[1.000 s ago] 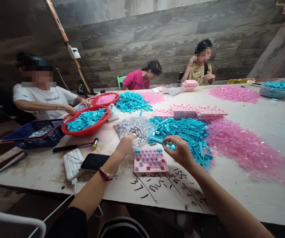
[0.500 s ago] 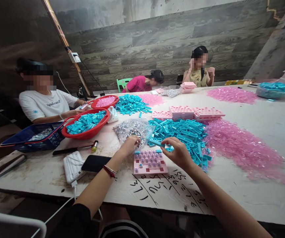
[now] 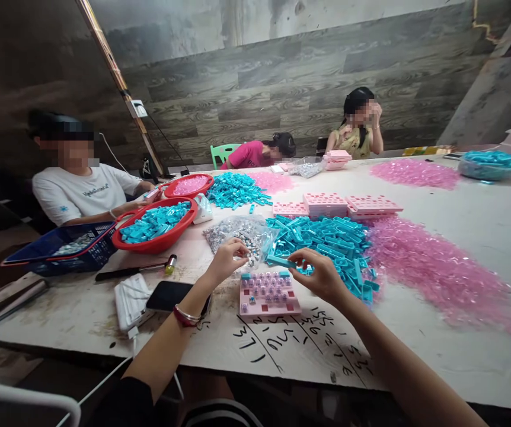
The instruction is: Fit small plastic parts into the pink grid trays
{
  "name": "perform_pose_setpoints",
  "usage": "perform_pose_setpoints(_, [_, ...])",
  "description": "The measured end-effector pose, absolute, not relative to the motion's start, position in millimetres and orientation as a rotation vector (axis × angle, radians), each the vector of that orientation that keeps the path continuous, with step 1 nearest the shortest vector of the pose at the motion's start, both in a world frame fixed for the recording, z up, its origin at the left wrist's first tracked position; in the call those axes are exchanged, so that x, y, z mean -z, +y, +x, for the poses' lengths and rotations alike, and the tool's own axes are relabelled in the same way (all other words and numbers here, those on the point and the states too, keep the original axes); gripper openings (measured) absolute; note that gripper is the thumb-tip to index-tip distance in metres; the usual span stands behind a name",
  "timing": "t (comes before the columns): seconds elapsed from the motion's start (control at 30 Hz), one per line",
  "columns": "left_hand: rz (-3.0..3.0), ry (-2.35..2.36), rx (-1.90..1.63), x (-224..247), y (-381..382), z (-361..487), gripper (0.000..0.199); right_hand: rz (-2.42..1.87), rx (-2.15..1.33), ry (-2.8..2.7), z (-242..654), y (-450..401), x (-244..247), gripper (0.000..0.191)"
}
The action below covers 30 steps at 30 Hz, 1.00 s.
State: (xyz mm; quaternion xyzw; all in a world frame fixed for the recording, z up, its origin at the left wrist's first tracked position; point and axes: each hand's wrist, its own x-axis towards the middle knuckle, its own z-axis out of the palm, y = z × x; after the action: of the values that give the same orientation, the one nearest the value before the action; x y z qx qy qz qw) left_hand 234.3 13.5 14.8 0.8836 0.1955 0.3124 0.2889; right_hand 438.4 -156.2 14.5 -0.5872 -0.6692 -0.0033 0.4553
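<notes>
My right hand (image 3: 320, 274) pinches one end of a long blue plastic piece (image 3: 281, 261), which points leftward above the pink board's back edge. To its left, my left hand (image 3: 227, 261) hovers at the near side of a clear plastic bag (image 3: 255, 238) of small grey parts, thumb and fingertips brought together. Whatever lies between those fingertips is too small to make out. Below both hands lies the pink board (image 3: 277, 312), with rows of clear purplish caps, several square holes and blue pieces at its back corners. A pile of blue pieces (image 3: 326, 237) spreads just beyond my right hand.
Loose pink clear pieces (image 3: 433, 267) cover the right side, and stacked pink boards (image 3: 325, 204) stand behind the blue pile. At left are a red basin (image 3: 157, 242), a blue basket (image 3: 90, 261), a hammer (image 3: 137, 270), a phone (image 3: 171, 295) and a white power bank (image 3: 126, 314). Several co-workers sit around.
My left hand has drawn back from the bag's contents, a little leftward, its fingertips now closed together. My right hand still holds the blue piece in nearly the same spot.
</notes>
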Motion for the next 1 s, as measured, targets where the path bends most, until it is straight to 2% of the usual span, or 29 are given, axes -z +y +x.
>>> perform_pose_setpoints(0.17, [2.260,0.218,-0.748,-41.6,-19.4,227.7,0.011,-1.457,0.041,-1.610,441.3,-157.4,-19.4,0.010])
perform_pose_setpoints(0.3, [2.354,0.129,-0.358,-48.9,-42.0,228.0,0.018,-1.470,0.051,-1.586,442.6,-157.5,-20.2,0.011])
perform_pose_setpoints(0.4, [2.465,0.038,-0.175,-42.9,-53.7,231.3,0.009,-1.482,0.063,-1.580,441.7,-157.8,-21.1,0.010])
perform_pose_setpoints(0.7, [2.760,0.173,-0.023,-38.2,-77.8,228.3,0.014,-1.496,0.058,-1.591,439.8,-158.7,-21.9,0.009])
perform_pose_setpoints(1.0, [2.672,0.261,-0.021,-41.6,-76.2,226.0,0.021,-1.490,0.060,-1.606,438.9,-159.2,-23.1,0.010])
